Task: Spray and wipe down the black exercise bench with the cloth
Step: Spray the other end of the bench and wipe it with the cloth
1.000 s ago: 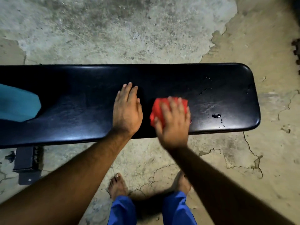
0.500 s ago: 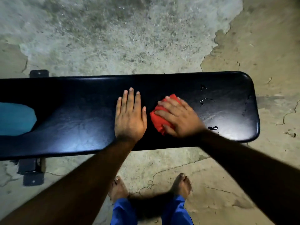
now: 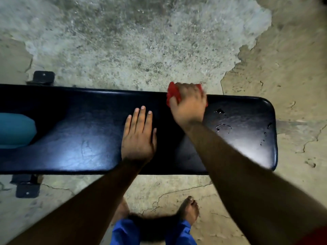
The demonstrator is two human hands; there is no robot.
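Observation:
The black padded exercise bench [image 3: 79, 138] runs across the view from the left edge to a rounded right end. My left hand [image 3: 138, 137] lies flat on its middle, fingers straight. My right hand [image 3: 189, 105] grips a bunched red cloth [image 3: 172, 93] at the bench's far edge, fingers curled over it; most of the cloth is hidden under the hand. Small drops and streaks of liquid [image 3: 221, 127] sit on the pad right of that hand.
A teal object [image 3: 16, 129] rests on the bench at the left edge. Black bench feet [image 3: 43, 76] [image 3: 26, 190] stick out on both sides at the left. Cracked concrete floor [image 3: 292, 59] surrounds the bench. My bare feet [image 3: 188, 211] stand close to the near side.
My right hand has swept the red cloth from the near middle of the pad across to its far edge. My left hand has stayed flat in the same spot.

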